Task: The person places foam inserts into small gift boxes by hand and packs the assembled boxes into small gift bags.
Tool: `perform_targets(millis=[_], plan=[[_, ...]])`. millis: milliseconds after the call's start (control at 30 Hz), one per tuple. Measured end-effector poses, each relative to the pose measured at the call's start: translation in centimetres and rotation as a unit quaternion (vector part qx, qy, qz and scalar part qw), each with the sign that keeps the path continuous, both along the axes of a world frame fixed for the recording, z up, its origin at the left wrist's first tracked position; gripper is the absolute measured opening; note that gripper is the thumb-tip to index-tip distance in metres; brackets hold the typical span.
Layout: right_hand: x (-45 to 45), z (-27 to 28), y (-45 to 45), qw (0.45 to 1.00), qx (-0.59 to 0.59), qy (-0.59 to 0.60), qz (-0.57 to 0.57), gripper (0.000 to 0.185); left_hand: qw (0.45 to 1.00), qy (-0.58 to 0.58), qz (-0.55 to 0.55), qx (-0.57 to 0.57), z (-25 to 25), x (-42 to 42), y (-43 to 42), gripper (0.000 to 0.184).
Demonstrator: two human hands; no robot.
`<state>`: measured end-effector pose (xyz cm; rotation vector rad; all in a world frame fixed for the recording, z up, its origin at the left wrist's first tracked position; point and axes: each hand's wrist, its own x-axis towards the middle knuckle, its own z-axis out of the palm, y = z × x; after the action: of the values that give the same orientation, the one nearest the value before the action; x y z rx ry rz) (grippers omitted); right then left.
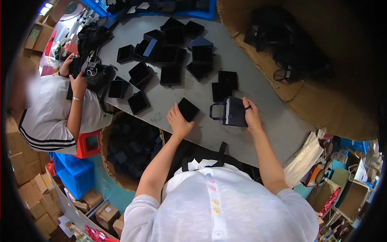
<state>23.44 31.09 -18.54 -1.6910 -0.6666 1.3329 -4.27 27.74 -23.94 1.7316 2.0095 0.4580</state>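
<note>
My left hand [178,122] is closed around the near left side of a small black box [188,109] at the table's front edge. On the right, my right hand [252,116] grips a small dark blue paper gift bag [236,113] by its far side, with one handle loop near the fingers. The bag's other handle [217,111] sticks out to the left, and a pale strip shows along its opening. Just beyond the bag lie two black boxes [222,92], one partly over the other.
Several open black boxes [170,75] are scattered over the grey table [161,107]. A large carton [278,86] with black items stands right; a carton of dark boxes [131,149] sits below the left edge. A co-worker [60,109] sits left, holding something dark. A blue crate [201,15] is behind.
</note>
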Motion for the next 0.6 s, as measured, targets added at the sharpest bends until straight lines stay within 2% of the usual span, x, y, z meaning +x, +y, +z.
perform_targets(millis=[67, 100, 133, 200, 233, 367, 500, 567, 600], plan=[[0.0, 0.9, 0.2, 0.999, 0.0, -0.035, 0.002, 0.043, 0.989, -0.148, 0.006, 0.014, 2.2, 0.0, 1.6, 0.106], [0.2, 1.1, 0.4, 0.999, -0.008, -0.033, 0.032, 0.042, 0.983, -0.173, -0.047, 0.042, 5.8, 0.6, 2.0, 0.101], [0.2, 1.3, 0.2, 0.997, -0.019, -0.03, 0.062, 0.041, 0.983, -0.174, -0.051, 0.039, 8.2, 1.2, 2.2, 0.101], [-0.4, 3.1, 0.3, 0.997, -0.034, -0.013, 0.07, 0.038, 0.954, -0.198, -0.221, 0.042, 11.4, 2.3, 2.0, 0.099], [-0.7, 3.8, 0.5, 0.995, -0.052, 0.015, 0.089, 0.037, 0.945, -0.214, -0.246, -0.007, 12.5, 3.0, 2.2, 0.097], [-0.5, 3.5, 0.7, 0.991, -0.044, 0.051, 0.117, 0.031, 0.946, -0.147, -0.285, -0.051, 12.7, 3.4, 2.6, 0.097], [-0.6, 2.6, 0.1, 0.993, -0.041, 0.063, 0.087, 0.03, 0.94, -0.121, -0.311, -0.077, 13.8, 3.9, 2.8, 0.097], [-0.5, 2.3, -0.1, 0.986, -0.007, 0.052, 0.158, 0.029, 0.923, -0.134, -0.337, -0.129, 14.1, 4.1, 2.6, 0.098], [-0.6, 2.2, -0.2, 0.987, -0.007, 0.053, 0.153, 0.029, 0.921, -0.132, -0.341, -0.13, 13.7, 4.0, 2.5, 0.098]])
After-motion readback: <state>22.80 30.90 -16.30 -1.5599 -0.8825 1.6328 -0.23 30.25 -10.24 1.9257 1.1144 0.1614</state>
